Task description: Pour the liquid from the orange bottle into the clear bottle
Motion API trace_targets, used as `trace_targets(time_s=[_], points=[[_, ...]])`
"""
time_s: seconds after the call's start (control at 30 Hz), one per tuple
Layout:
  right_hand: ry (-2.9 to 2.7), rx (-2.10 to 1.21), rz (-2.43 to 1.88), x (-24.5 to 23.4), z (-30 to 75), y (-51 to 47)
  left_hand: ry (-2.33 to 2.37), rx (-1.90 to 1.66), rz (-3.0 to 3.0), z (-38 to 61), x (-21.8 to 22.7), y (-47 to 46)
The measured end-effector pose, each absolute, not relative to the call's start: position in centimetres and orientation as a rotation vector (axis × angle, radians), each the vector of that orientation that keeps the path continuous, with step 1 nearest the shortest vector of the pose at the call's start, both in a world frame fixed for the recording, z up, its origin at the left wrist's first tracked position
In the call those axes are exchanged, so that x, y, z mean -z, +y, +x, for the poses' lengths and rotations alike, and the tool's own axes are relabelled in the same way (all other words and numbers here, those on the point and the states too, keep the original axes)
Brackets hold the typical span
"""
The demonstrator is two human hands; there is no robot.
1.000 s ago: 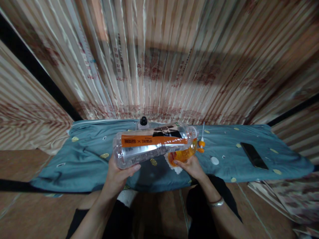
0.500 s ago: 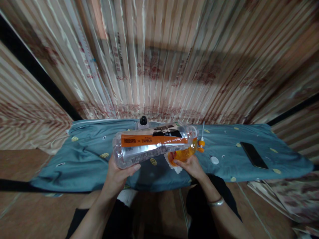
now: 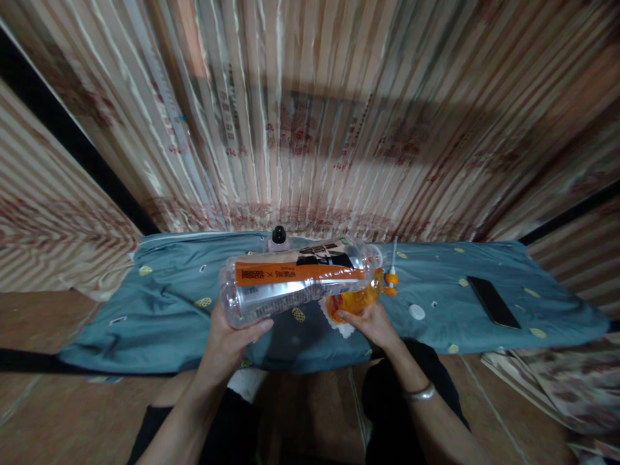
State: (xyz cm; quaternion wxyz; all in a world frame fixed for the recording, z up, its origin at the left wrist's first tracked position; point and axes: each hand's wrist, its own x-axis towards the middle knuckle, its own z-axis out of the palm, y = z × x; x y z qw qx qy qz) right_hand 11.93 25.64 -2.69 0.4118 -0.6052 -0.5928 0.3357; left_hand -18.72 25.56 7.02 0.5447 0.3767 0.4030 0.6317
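My left hand [image 3: 227,339] grips the base of a large clear plastic bottle [image 3: 295,284] with an orange label, held tipped on its side with its neck pointing right. The bottle's mouth is over a small orange transparent container [image 3: 356,302] with an orange and white top. My right hand [image 3: 371,323] is closed on that container, which stands on a white doily [image 3: 345,329] on the blue cloth [image 3: 159,303].
A black phone [image 3: 493,302] lies on the cloth at the right. A white cap [image 3: 416,312] lies near the container. A small bottle with a black cap [image 3: 278,237] stands behind the big bottle. Striped curtains hang behind; folded fabric lies on the floor at the right.
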Motion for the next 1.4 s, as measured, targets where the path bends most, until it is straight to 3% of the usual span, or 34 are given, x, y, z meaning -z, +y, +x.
trace_targets(time_s=[1.4], points=[[-1.475, -0.816, -1.549, 2.79, 11.83, 25.6, 0.951, -1.463, 0.95, -19.02, -6.9, 25.34]])
